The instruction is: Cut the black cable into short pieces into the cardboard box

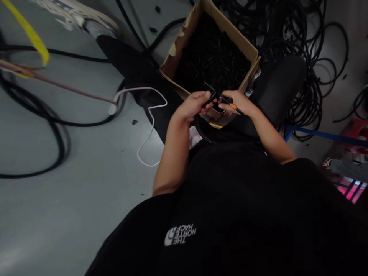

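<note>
Small black part, pinched in left hand at near rim of cardboard box; right hand closed on orange-handled tool; best handled steadily, close over the box, so drops fall inside.

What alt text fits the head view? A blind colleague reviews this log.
Seen from above, a person's left hand and right hand meet on a small black part over a cardboard box of black pieces. Black cables coil on the grey floor.
</note>
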Tool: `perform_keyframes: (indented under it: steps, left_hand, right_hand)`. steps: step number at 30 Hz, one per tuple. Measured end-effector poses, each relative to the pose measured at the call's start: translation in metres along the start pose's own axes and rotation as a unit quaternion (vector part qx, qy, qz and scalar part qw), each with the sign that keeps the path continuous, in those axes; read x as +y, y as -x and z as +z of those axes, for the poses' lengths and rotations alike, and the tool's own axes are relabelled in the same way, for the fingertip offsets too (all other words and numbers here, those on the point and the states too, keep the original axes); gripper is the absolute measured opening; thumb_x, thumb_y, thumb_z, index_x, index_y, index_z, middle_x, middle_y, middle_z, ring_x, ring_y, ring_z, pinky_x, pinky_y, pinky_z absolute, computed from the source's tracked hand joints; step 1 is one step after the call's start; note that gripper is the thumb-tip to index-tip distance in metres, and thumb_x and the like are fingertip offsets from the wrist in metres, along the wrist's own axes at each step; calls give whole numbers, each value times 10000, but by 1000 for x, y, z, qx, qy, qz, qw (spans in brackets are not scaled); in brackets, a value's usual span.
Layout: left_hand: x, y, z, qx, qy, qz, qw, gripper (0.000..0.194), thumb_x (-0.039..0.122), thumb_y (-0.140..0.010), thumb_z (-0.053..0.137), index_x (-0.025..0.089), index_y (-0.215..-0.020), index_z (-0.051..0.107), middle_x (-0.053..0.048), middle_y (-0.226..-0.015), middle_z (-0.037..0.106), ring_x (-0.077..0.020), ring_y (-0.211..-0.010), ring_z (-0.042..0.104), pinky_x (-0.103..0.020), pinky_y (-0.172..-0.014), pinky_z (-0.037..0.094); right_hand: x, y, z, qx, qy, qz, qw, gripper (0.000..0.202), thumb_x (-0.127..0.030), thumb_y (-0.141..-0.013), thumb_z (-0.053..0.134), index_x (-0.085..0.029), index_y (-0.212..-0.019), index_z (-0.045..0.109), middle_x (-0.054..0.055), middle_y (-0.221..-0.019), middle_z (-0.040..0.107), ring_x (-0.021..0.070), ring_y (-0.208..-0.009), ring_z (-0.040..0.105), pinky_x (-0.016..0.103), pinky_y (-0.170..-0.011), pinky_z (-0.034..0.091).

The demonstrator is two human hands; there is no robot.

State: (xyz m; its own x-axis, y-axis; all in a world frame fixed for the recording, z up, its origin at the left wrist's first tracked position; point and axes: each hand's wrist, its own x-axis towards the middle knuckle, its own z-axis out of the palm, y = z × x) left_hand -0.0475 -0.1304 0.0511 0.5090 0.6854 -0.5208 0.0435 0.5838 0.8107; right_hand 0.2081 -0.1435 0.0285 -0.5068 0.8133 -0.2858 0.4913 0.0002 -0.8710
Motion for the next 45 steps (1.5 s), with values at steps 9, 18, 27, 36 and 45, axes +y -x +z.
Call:
perform_keyframes:
  steps: [9,18,27,36,45]
  left_hand:
    - [-18,-17,-13,145,7,88,985,661,924,-1222,701,281,-1069,703,25,-690,549,-172,-561,578,-275,-481,417]
    - [-36,-28,-19,292,-98,173,936,618,878,-1194,742,262,-1161,755,-84,-1044,827,-296,-1130,869,-360,-927,691]
    - [-26,-15,-11,258,-172,143,940,496,779,-1222,755,285,-1206,711,-102,-1077,836,-340,-1217,884,-416,-1057,713]
    - [-22,-14,-3,243,-177,154,941,516,721,-1038,973,302,-1245,754,-138,-1212,869,-412,-1399,835,-485,-1195,708]
    - [-37,-21,-11,259,-236,156,924,294,559,-1101,868,294,-1167,760,-161,-1212,898,-442,-1462,852,-552,-1318,683]
  right_hand:
    - [-31,8,7,43,-260,114,958,684,-869,-1138,899,-239,-1348,736,1,-930,748,189,-831,757,315,-819,717]
    - [-30,5,6,80,-338,134,928,689,-882,-1140,899,-265,-1401,740,-15,-939,806,189,-919,829,290,-870,713]
    - [-44,6,5,92,-338,166,922,644,-842,-1142,920,-263,-1355,735,-16,-938,809,181,-906,819,271,-850,694]
    - [-48,7,4,91,-352,172,916,619,-811,-1152,929,-261,-1371,746,-17,-935,809,176,-898,812,274,-867,704]
    - [-39,6,9,103,-348,167,917,623,-809,-1115,965,-270,-1322,731,-19,-942,782,193,-938,816,297,-880,716]
